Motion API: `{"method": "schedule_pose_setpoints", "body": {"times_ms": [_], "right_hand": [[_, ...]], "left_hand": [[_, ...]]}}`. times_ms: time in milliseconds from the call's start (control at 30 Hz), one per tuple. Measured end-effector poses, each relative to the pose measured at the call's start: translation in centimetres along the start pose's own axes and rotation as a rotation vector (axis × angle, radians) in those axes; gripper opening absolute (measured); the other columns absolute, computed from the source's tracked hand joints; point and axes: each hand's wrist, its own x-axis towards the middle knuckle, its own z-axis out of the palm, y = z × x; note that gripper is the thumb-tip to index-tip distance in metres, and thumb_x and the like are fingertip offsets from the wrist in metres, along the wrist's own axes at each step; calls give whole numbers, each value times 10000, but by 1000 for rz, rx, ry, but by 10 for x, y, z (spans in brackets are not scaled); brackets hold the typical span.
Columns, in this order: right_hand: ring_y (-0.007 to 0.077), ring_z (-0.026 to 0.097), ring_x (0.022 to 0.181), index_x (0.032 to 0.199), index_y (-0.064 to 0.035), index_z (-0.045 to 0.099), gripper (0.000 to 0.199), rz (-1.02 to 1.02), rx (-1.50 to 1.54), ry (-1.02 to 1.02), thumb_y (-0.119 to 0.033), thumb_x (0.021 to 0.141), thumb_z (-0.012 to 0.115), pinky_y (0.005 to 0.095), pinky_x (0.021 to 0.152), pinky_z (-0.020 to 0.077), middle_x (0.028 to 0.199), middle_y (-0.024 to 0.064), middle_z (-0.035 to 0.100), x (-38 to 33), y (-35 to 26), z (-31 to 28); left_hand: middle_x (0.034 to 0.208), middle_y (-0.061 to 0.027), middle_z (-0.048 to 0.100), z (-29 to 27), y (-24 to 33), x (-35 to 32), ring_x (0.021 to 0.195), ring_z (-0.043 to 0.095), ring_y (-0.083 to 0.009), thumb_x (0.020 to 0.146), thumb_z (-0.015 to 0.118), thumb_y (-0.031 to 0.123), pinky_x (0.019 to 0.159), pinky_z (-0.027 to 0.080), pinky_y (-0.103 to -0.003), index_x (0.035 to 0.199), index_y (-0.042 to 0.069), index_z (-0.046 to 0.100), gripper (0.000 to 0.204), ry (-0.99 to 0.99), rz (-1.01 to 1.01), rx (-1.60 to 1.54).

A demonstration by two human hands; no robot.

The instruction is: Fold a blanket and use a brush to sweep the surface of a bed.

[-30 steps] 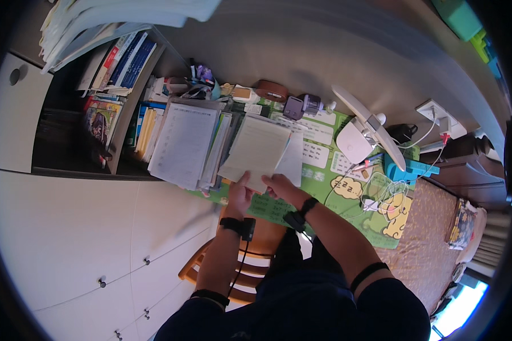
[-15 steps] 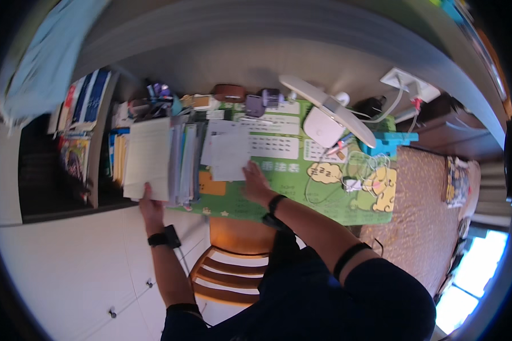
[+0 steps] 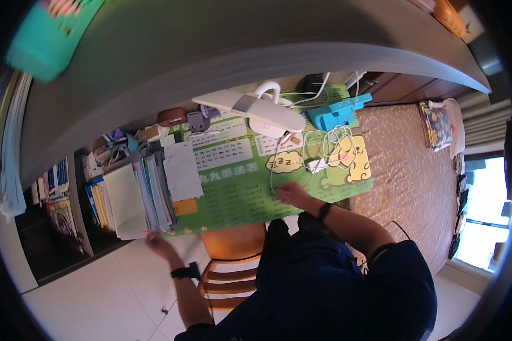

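Observation:
My left hand [image 3: 160, 245] is just off the near edge of the desk, close to the bottom of a cream paper pad [image 3: 125, 199]. Its fingers are apart and hold nothing that shows. The pad leans on a row of upright books and folders [image 3: 159, 196]. My right hand [image 3: 293, 194] hovers over the green printed desk mat [image 3: 227, 199], fingers loosely apart and without anything visible in them, beside the loop of a thin white cable [image 3: 272, 176]. Loose white sheets [image 3: 182, 173] lie on the mat next to the folders.
A white desk lamp [image 3: 267, 113] stands at the back, with a blue box-shaped thing [image 3: 335, 113] and coiled white cables [image 3: 338, 142] to its right. An overhead shelf [image 3: 256, 59] spans the far side. A wooden chair [image 3: 233, 241] is at the front edge; a brown-covered bed [image 3: 404, 153] lies right.
My left hand has let go of the cream pad and drawn back. My right hand has left the white sheets and moved right across the mat. The whole view has shifted.

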Motion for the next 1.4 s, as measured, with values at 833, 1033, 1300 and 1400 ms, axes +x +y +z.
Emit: {"method": "schedule_pose_setpoints", "body": {"times_ms": [833,1033,1300,1400], "right_hand": [[186,589,807,1055,5,615,282,-8,499,503,-172,837,595,317,690,495,961,91,613,-17,-39,-189],[256,587,1078,1316,-21,406,439,-211,705,158,-323,1004,472,313,846,503,1219,146,503,22,-74,-210],[310,649,848,1158,27,453,299,-68,1124,290,-208,983,515,343,690,565,1034,159,563,53,-84,-210],[307,650,857,1135,25,462,259,-137,1110,254,-186,988,496,348,696,572,1022,160,563,59,-81,-208]], "left_hand": [[871,-197,691,492,289,-254,833,683,-348,863,500,97,740,550,-427,865,3,677,201,-1198,708,798],[957,-226,670,492,295,-240,910,648,-394,830,602,282,831,510,-465,906,-17,651,313,-1231,518,730],[896,-289,653,468,322,-226,876,642,-435,881,509,258,786,512,-511,1019,-38,509,326,-1164,390,662],[853,-286,655,452,321,-222,819,643,-448,913,479,242,724,504,-531,1016,-23,465,284,-1166,463,643]]}}
